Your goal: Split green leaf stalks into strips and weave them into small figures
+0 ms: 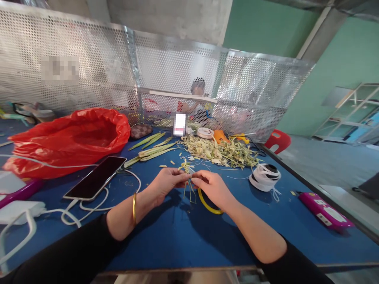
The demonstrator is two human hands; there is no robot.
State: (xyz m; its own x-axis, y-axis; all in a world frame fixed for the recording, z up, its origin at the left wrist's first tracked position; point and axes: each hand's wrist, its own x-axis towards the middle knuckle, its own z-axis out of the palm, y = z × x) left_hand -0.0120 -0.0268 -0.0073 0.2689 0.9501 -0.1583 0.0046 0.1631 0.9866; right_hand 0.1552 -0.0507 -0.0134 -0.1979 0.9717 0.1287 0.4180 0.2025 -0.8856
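Over the blue table, my left hand (164, 183) pinches a small woven piece of pale green leaf strips (186, 167) between thumb and fingertips. Closed around the same piece from the other side, my right hand (215, 190) has its thumb and forefinger together at its base. Several thin strip ends hang below the fingertips. Beneath my right hand lies a yellow loop (207, 204), partly hidden by that hand. Just beyond are a heap of leaf scraps (222, 152) and several long green leaf strips (160, 150).
A red plastic bag (68, 146) and a phone (96, 177) with white cables lie to the left. At right are a spool of white cord (264, 177) and a purple box (324, 210). Behind a perforated metal screen (177, 63) sits another person (197, 104).
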